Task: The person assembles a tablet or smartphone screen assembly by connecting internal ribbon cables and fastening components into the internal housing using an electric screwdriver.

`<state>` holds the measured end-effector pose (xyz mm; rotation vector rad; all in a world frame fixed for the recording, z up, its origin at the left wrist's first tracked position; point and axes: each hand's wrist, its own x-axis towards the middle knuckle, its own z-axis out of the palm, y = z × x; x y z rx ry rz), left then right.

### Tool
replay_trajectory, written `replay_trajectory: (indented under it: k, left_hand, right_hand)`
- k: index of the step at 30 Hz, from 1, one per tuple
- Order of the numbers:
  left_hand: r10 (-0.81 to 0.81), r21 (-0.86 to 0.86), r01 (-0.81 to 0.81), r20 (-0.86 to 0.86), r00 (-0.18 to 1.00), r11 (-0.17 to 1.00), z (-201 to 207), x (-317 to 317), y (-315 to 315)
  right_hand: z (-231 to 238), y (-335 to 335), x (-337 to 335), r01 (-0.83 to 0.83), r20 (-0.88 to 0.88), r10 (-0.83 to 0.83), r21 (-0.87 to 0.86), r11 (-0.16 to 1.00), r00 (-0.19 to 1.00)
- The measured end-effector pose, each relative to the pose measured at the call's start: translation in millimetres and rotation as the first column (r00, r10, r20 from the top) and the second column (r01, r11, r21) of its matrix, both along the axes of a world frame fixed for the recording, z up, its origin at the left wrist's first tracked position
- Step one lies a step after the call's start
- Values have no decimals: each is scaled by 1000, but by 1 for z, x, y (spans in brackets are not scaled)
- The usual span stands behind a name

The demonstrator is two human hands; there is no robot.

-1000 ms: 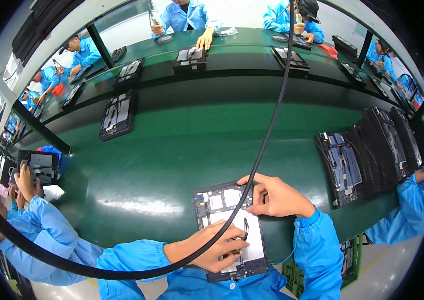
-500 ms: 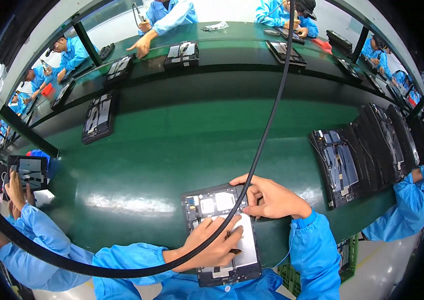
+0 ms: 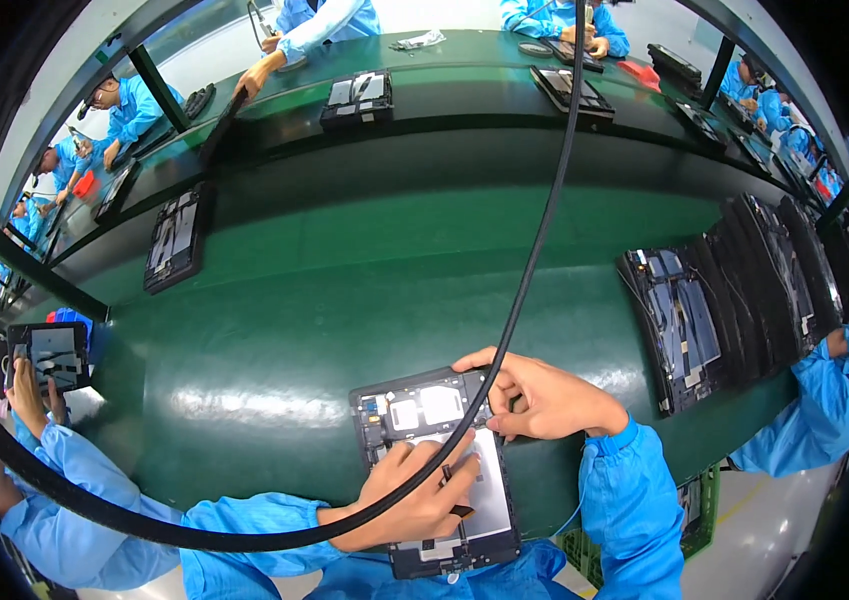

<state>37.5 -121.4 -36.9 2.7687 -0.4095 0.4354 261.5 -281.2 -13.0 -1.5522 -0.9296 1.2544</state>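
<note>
An opened tablet (image 3: 414, 410) with a dark frame, circuit parts at its top and a grey battery panel lies at the near edge of the green bench (image 3: 344, 300). My left hand (image 3: 414, 500) rests on the battery panel and pinches a thin dark tool against it. My right hand (image 3: 544, 400) grips the tablet's top right corner, thumb and fingers curled over the frame. A thick black cable (image 3: 534, 250) hangs across the view in front of both hands.
A row of opened tablets (image 3: 734, 300) leans at the right, by a neighbour's blue sleeve (image 3: 814, 410). More tablets (image 3: 174, 240) lie along the far benches, where people in blue coats work. At left a person holds a tablet (image 3: 49, 355). A green crate (image 3: 694, 500) stands below.
The view has shifted, so the tablet and both hands sit lower and more to the left. My left hand has slid a little up the battery panel; my right hand keeps its grip on the corner.
</note>
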Motion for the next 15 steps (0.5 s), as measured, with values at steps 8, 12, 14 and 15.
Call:
replay_trajectory:
  k: [8,12,14,15]
  left_hand:
    - [21,83,-21,-4,1000,996,3,-2,-2]
    - [-2,13,2,0,1000,1000,4,6,-1]
    - [-14,-46,14,6,1000,999,8,9,0]
    - [-16,-46,16,4,1000,999,8,11,0]
  right_hand:
    - [-7,2,5,-33,-11,33,21,999,999]
    - [-10,-2,6,-32,17,32,26,999,999]
    - [-10,0,5,-38,22,37,44,998,999]
    - [-10,-1,5,-37,24,36,48,998,999]
